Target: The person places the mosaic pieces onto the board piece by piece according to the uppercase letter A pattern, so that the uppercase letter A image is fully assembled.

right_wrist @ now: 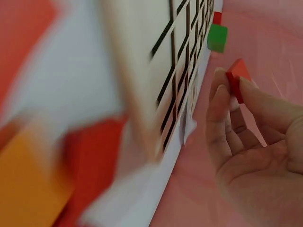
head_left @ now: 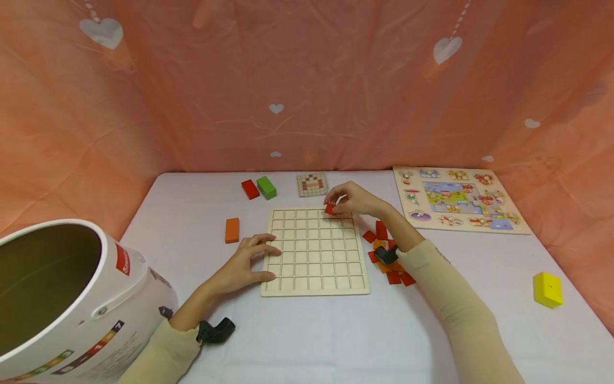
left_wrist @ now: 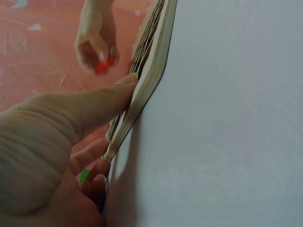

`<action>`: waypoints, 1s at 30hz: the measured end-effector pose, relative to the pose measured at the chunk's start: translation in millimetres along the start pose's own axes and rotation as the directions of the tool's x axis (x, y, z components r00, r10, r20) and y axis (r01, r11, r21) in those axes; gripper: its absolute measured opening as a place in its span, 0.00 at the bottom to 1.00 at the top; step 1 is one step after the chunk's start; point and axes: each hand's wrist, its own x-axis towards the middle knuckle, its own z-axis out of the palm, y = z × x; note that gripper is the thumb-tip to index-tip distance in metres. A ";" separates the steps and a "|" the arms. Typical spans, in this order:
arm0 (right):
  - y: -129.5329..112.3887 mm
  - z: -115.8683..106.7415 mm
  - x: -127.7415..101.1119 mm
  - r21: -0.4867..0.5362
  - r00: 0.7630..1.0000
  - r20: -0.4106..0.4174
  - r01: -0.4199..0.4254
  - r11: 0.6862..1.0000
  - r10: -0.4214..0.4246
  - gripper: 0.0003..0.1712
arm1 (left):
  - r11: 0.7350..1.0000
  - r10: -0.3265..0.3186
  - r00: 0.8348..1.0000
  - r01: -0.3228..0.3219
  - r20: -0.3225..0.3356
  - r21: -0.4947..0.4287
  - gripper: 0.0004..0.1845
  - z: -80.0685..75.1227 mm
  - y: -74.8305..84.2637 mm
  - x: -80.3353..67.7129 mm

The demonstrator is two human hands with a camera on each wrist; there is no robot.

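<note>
A pale wooden grid board (head_left: 315, 252) with square cells lies on the white table. My right hand (head_left: 346, 200) pinches a small red square tile (head_left: 329, 209) over the board's far right cells; the right wrist view shows the tile (right_wrist: 236, 78) between thumb and fingertips, beside the board (right_wrist: 156, 71). My left hand (head_left: 247, 262) rests flat at the board's left edge, fingers spread, thumb pressed on its rim (left_wrist: 142, 94). A pile of red and orange tiles (head_left: 386, 250) lies right of the board.
A red block (head_left: 250, 189), a green block (head_left: 266, 188) and a small pattern card (head_left: 312, 184) lie behind the board. An orange block (head_left: 232, 230) sits left, a yellow block (head_left: 548, 289) far right, a picture puzzle (head_left: 458, 198) back right, a white tub (head_left: 62, 298) front left.
</note>
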 end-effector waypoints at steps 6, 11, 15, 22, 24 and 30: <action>-7.2 15.0 34.4 -0.022 0.998 0.057 0.021 1.000 -0.020 0.12 | 0.999 -0.032 0.999 0.032 -0.002 -0.022 0.13 0.6 3.0 1.5; -11.3 24.1 47.4 -0.062 0.997 0.072 0.040 0.997 -0.035 0.11 | 0.999 -0.047 0.999 0.047 -0.008 -0.022 0.11 -0.3 4.4 1.2; -12.5 27.3 51.5 -0.116 0.997 0.071 0.030 0.993 -0.022 0.10 | 0.998 -0.057 0.998 0.056 -0.010 -0.020 0.11 -1.5 4.1 1.0; -11.8 27.9 50.7 -0.188 0.999 0.036 -0.007 0.982 0.014 0.09 | 0.998 -0.064 0.998 0.064 -0.004 -0.022 0.11 -1.7 3.4 1.4; -11.1 28.2 50.2 -0.198 0.999 0.029 -0.018 0.980 0.025 0.10 | 0.998 -0.066 0.998 0.066 -0.003 -0.025 0.11 -1.3 3.4 1.4; -7.7 24.2 43.7 -0.197 0.999 0.012 -0.034 0.980 0.037 0.17 | 0.998 -0.047 0.999 0.047 -0.003 -0.028 0.10 1.1 2.4 0.3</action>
